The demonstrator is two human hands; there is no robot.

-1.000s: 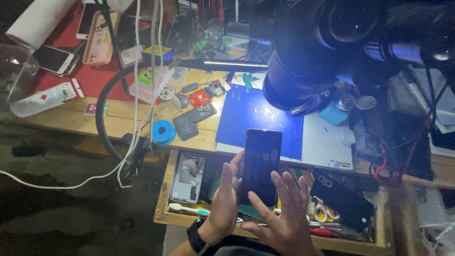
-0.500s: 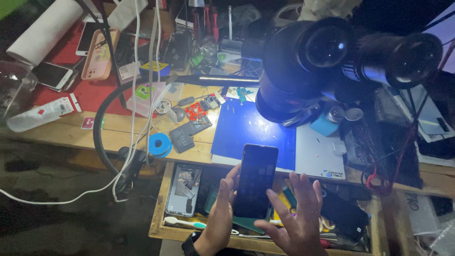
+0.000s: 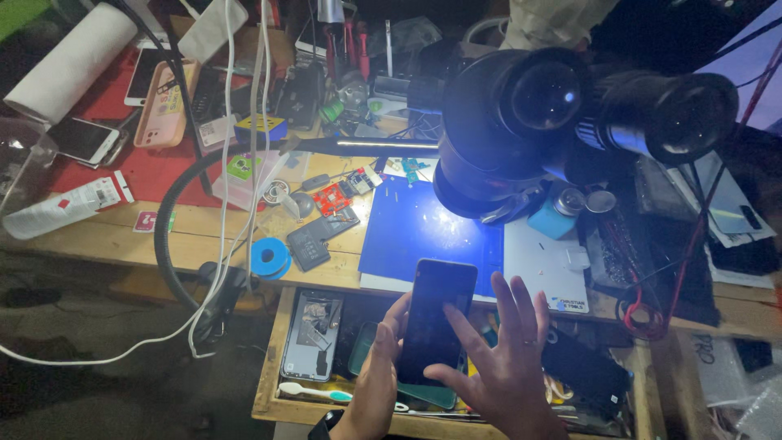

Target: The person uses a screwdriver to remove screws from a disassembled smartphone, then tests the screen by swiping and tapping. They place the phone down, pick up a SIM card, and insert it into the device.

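Note:
My left hand grips a black smartphone by its left edge, holding it upright over an open wooden drawer, screen dark. My right hand is spread open just right of the phone, with its index finger and thumb resting on the lower part of the screen. A blue work mat lies lit on the bench just beyond the phone. A large black stereo microscope hangs over the mat.
The drawer holds a phone back cover, a toothbrush and tools. On the wooden bench are a blue tape roll, small circuit boards, phones on a red mat, a white paper roll and hanging white cables.
The view has shifted, so phone and hands sit lower right in frame. My right hand's fingers have spread wider, and its index finger now lies on the screen.

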